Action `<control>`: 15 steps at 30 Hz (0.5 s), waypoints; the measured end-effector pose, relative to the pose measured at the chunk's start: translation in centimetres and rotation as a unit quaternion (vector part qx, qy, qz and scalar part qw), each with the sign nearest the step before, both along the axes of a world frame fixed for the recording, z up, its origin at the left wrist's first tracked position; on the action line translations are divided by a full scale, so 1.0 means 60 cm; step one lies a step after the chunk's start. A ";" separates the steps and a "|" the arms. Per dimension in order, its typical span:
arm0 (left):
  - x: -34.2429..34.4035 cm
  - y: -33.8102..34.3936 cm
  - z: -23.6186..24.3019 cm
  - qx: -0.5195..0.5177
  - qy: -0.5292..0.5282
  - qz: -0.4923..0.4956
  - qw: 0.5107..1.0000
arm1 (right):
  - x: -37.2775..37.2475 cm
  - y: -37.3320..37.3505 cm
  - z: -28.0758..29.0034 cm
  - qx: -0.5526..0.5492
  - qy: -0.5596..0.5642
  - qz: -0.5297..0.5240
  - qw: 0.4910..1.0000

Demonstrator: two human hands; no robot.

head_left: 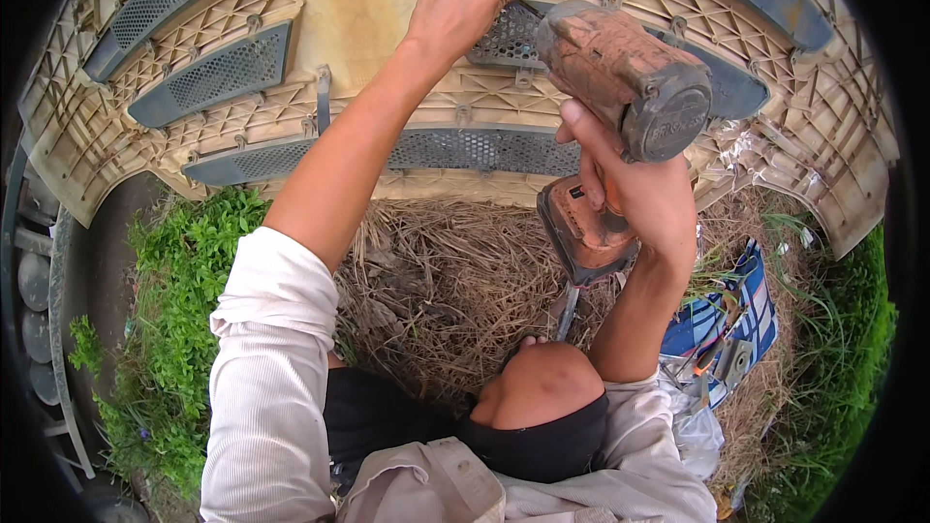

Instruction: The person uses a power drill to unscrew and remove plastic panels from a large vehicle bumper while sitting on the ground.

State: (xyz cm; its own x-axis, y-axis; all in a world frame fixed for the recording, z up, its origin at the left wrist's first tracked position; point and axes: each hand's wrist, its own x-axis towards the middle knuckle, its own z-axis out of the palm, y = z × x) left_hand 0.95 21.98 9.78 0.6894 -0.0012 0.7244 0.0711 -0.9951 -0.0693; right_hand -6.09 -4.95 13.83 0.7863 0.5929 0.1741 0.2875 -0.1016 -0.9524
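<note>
A large beige plastic car bumper [358, 19] lies inner side up, ribbed with a lattice and fitted with grey mesh grille inserts [218, 73]. My left hand [455, 12] is stretched out onto it, fingers pressing on a small grey mesh piece [509, 34] near its upper middle. A worn orange cordless drill [620, 77] points at the bumper just right of that piece, with my right hand [639, 184] gripping its handle. The drill's battery base [581, 232] sticks out below my fist. The drill tip is hidden behind the tool body.
Dry straw [446, 281] covers the ground under the bumper, with green weeds [174, 329] at the left and right. A blue-and-white bag of hand tools [727, 329] lies at the right beside my knee [538, 383]. Dark metal parts [39, 310] edge the far left.
</note>
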 end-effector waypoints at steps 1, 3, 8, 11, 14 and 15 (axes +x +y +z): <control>-0.006 0.004 -0.004 0.000 -0.006 -0.011 1.000 | 0.000 0.003 -0.006 -0.033 -0.024 0.003 0.999; -0.017 0.015 -0.011 -0.002 -0.019 -0.030 0.999 | -0.004 -0.001 -0.017 -0.013 0.026 0.016 0.999; -0.001 -0.003 -0.009 0.014 -0.039 -0.005 0.999 | -0.047 0.029 -0.013 0.175 0.106 -0.023 0.979; -0.014 0.007 -0.010 -0.009 -0.041 -0.015 0.999 | -0.064 0.060 -0.011 0.087 0.033 -0.033 0.995; -0.023 0.020 -0.014 -0.017 -0.047 -0.024 0.998 | -0.078 0.068 -0.014 0.018 -0.066 -0.033 0.997; -0.023 0.022 -0.017 -0.017 -0.048 -0.028 0.998 | -0.088 0.070 -0.011 0.024 -0.043 -0.047 0.998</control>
State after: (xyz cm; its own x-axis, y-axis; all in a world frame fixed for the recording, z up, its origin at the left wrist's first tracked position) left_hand -0.41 23.28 8.76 0.6159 -0.0118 0.7877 0.0198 -0.9993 -0.0304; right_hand -11.36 -0.76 13.17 0.8193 0.5065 0.2687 0.3589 -0.0877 -0.9293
